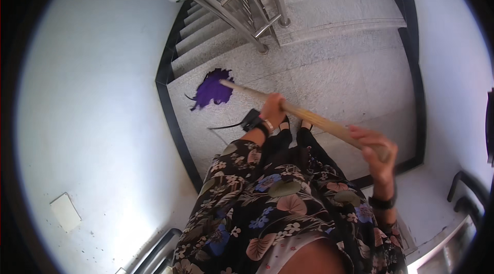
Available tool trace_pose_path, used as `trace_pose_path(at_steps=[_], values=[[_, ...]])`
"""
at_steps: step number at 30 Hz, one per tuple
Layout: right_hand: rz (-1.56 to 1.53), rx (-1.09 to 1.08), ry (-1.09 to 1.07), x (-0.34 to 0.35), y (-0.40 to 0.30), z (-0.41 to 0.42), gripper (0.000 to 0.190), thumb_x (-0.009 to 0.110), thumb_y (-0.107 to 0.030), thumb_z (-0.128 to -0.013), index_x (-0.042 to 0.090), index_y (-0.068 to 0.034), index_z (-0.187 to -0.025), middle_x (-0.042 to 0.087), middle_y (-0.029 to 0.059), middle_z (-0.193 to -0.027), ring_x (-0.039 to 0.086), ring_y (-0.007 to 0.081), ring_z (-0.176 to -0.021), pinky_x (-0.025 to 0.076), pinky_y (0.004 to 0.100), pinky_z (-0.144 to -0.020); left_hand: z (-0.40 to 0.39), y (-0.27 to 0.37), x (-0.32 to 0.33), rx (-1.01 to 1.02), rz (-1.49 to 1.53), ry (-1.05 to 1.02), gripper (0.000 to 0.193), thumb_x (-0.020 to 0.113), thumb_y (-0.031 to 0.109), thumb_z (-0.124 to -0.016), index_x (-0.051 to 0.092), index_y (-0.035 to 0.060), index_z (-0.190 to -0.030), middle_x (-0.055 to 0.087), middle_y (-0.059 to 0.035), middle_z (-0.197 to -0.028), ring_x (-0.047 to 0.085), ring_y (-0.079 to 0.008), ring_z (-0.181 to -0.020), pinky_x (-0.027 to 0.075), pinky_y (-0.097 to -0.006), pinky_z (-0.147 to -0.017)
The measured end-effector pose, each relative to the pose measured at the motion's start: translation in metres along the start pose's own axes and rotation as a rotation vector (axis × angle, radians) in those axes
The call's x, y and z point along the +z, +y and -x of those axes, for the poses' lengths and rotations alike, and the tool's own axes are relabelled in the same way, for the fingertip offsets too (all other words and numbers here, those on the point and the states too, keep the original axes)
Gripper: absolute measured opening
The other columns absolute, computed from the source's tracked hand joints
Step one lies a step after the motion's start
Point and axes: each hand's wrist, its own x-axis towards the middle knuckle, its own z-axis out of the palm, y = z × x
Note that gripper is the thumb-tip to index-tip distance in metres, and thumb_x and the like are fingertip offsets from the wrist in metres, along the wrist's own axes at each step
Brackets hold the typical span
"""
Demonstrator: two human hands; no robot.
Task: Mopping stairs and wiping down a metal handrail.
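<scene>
A mop with a purple cloth-strip head and a long wooden handle reaches across the view. Its head lies spread on the landing floor, near the edge of the descending stairs. My left hand is closed around the middle of the handle. Near the handle's upper end is my right hand, its fingers wrapped loosely around the wood. A small black device with a cable shows beside my left wrist, partly hidden by it. Both wrists wear dark bands.
Stairs go down at the upper left; broader steps are at the upper right. A stainless-steel railing stands between them. White walls with black skirting flank the speckled landing. My feet are on it, just below the handle.
</scene>
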Motion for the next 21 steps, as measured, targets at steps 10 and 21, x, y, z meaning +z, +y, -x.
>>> trace_pose_path(at_steps=[10,21], values=[[0.273,-0.194,0.611,-0.025,-0.031,0.073,0.019,0.045,-0.011,-0.079,0.056,0.005,-0.080,0.062,0.0241,-0.089,0.061,0.0378,-0.087,0.046,0.0508,-0.084,-0.049,0.089,0.047,0.160,0.063,-0.218,0.020,0.065,0.007,-0.065,0.053,0.0097,-0.080,0.056,-0.0098,-0.079,0.058,-0.0315,-0.075,0.046,-0.0419,-0.062],[0.403,-0.299,0.859,-0.074,-0.015,0.126,0.023,0.040,-0.013,-0.082,0.057,0.002,-0.080,0.061,0.0204,-0.082,0.061,0.0342,-0.077,0.049,0.0467,-0.077,-0.050,0.129,0.063,0.227,-0.107,-0.565,0.020,0.066,0.016,-0.068,0.059,0.0067,-0.084,0.059,-0.0130,-0.083,0.060,-0.0322,-0.081,0.049,-0.0427,-0.069]])
